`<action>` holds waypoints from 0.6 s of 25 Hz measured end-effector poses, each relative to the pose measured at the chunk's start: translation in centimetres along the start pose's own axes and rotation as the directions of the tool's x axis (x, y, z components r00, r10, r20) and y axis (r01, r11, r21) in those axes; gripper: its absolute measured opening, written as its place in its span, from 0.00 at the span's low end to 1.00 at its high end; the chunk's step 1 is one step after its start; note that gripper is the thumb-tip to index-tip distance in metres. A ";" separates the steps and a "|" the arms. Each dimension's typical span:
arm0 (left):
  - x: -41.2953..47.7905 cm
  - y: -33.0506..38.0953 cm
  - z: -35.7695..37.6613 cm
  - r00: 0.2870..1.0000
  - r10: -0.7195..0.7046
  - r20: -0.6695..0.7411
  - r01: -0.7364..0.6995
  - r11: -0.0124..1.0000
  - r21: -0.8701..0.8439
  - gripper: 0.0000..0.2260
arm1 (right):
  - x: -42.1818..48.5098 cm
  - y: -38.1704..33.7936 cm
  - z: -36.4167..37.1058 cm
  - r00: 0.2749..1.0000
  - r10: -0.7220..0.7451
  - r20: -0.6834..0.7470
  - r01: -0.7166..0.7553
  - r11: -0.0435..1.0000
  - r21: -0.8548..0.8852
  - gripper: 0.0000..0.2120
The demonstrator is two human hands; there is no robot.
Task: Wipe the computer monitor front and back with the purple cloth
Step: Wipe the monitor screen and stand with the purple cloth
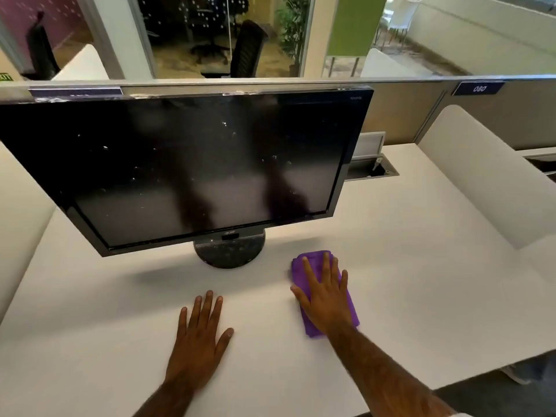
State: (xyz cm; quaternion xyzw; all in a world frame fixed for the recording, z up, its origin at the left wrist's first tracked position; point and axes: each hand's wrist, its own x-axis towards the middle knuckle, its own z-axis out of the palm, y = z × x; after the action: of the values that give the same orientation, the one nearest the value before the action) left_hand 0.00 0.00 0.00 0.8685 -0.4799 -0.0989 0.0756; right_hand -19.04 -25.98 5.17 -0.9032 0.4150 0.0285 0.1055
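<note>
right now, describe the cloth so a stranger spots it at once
Start at the black monitor on the white desk. Just right of its round stand, the folded cloth lies flat under the right hand. Nothing else on the desk is purple.

**Two bare forearms and hands**

Both forearms are uncovered as far as they are in view, with fine hair along them. The left hand and right hand are bare too, with short, trimmed nails.
</note>
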 end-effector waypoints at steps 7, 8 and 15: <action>-0.6 0.4 -1.0 0.996 -0.070 0.057 0.071 0.997 -0.008 0.38 | 0.5 0.0 1.5 0.998 0.040 0.045 -0.040 0.999 -0.012 0.37; -0.5 0.5 -1.1 0.994 -0.077 0.076 0.080 0.996 -0.035 0.40 | 0.7 0.2 1.9 0.998 0.047 0.050 -0.047 0.999 -0.001 0.37; -0.4 0.0 -4.1 0.991 -0.116 0.060 0.126 0.971 -0.203 0.38 | 0.4 0.8 1.8 0.999 0.019 -0.045 -0.014 0.993 0.118 0.32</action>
State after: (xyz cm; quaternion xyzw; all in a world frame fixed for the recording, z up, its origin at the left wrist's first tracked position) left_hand 0.82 0.44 4.06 0.8810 -0.4147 -0.1733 0.1475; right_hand -19.32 -26.37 3.20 -0.8924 0.4257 -0.0161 0.1488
